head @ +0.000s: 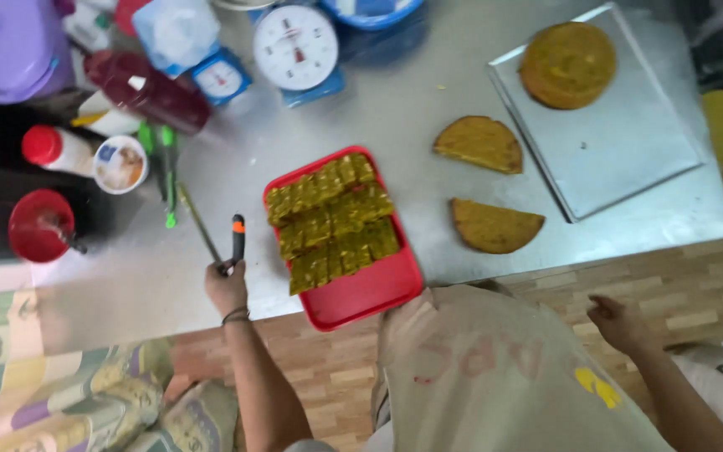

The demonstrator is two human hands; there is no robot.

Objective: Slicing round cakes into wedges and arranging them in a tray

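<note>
**Knife in the left hand beside the red tray of cut cake**

We take the red tray (360,295) as our landmark; it sits on the steel table (378,92) at the near edge, in front of our apron (495,377). The table is the largest thing here and carries everything else. Right of the tray and farther back lies a flat metal baking sheet (621,151), with a whole round cake (568,64) on its far corner. Between the sheet and the tray lie two half-rounds of cake on the bare steel: one half (479,143) farther back, the other half (494,225) nearer, just right of the tray. The tray itself holds rows of cut cake squares (332,222) packed at its far end, its near end bare.

Behind the tray stands a white-faced kitchen scale (297,48), with a smaller blue scale (221,77) left of it. Farther left of the tray are a dark red bottle (148,88) on its side, a red-capped bottle (81,155) and a red cup (39,226).

Our left hand (226,289) is just left of the tray, near but not touching it, fingers closed around a knife (211,234) with an orange-and-black handle, its blade pointing away. Our right hand (617,322) hangs off the table, well right of the tray, loosely curled, holding nothing we can see.
</note>
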